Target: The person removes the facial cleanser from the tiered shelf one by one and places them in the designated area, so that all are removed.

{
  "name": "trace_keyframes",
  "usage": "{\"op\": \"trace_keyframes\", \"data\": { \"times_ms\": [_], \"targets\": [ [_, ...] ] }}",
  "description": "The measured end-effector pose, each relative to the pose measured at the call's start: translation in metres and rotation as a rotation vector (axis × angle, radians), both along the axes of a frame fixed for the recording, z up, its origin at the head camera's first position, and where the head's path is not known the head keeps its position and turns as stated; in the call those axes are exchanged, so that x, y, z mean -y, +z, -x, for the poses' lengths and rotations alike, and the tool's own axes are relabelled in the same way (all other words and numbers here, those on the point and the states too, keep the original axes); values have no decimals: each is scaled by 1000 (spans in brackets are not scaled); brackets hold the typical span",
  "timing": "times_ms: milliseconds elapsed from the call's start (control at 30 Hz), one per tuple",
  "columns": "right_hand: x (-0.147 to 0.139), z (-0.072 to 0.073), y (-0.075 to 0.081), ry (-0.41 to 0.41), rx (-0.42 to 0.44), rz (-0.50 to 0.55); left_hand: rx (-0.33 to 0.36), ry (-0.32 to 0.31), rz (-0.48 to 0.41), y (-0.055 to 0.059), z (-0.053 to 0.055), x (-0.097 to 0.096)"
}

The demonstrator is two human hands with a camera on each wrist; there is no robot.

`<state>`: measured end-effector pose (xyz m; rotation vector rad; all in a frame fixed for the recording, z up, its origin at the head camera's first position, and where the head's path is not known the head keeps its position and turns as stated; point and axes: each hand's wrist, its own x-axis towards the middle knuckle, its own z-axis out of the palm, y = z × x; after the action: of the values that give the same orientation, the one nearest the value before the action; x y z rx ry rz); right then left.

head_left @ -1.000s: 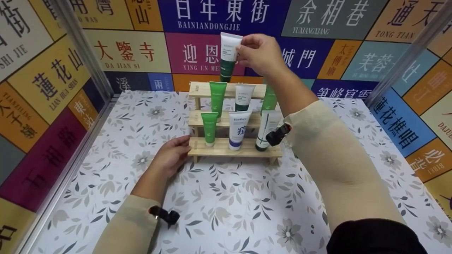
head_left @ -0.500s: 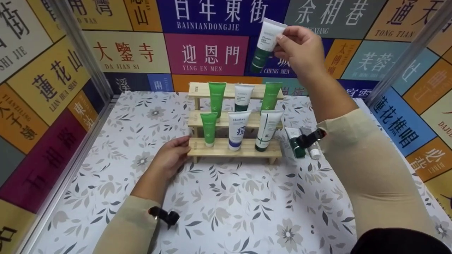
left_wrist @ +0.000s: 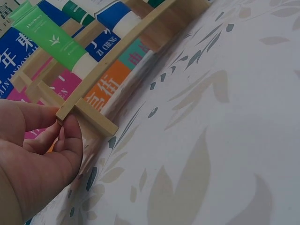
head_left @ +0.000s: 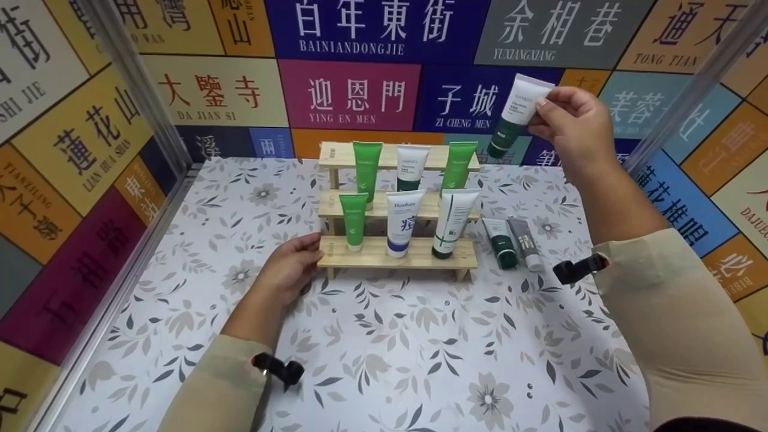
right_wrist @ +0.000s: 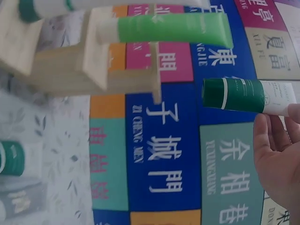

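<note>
One wooden rack [head_left: 414, 262] with six standing tubes [head_left: 353, 222], three green, three mostly white or white-and-green; two tubes lying flat [head_left: 501, 243] at right. Right hand [head_left: 579, 129] pinches one white-and-dark-green tube [head_left: 519, 114], lettered, tilted, green end down, midair right of rack. Left hand [head_left: 292, 267] pinches rack's front-left corner.

White-green tube [right_wrist: 246, 96] in right hand [right_wrist: 281, 161]

Held tube [head_left: 519, 114]: carried from above the wooden rack [head_left: 414, 261] to beyond its right end; tilted more, cap end toward the rack.
Right hand [head_left: 579, 129]: gone rightward from over the rack.
Grey tube [head_left: 526, 245], right of the rack: screened by the sleeve [head_left: 678, 318] a second ago, now in full view.
</note>
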<state>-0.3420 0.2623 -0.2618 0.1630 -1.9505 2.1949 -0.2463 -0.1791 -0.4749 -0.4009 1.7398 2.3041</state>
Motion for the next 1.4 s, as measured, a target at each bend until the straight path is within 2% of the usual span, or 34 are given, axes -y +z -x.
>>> {"op": "trace_keyframes", "data": {
  "times_ms": [400, 600, 700, 867, 1000, 1233, 1400],
  "targets": [
    [-55, -15, -67, -15, 105, -62, 7, 7, -11, 0, 0, -2],
    [-81, -17, -98, -13, 170, -131, 21, 11, -10, 0, -1, -2],
    [-94, -17, -111, -15, 210, -124, 21, 10, -10, 0, -1, -2],
    [-112, -15, -129, -19, 317, -89, 13, 8, -15, 1, -1, -1],
    [-123, -13, -141, -20, 403, -111, 9, 11, -17, 1, -1, -1],
    [-138, -13, -159, 20, 451, -81, -21, 1, -19, -1, -1, -2],
    [-142, -9, -171, 1, 511, -155, -17, 4, -19, -1, 0, -1]
  ]
}}
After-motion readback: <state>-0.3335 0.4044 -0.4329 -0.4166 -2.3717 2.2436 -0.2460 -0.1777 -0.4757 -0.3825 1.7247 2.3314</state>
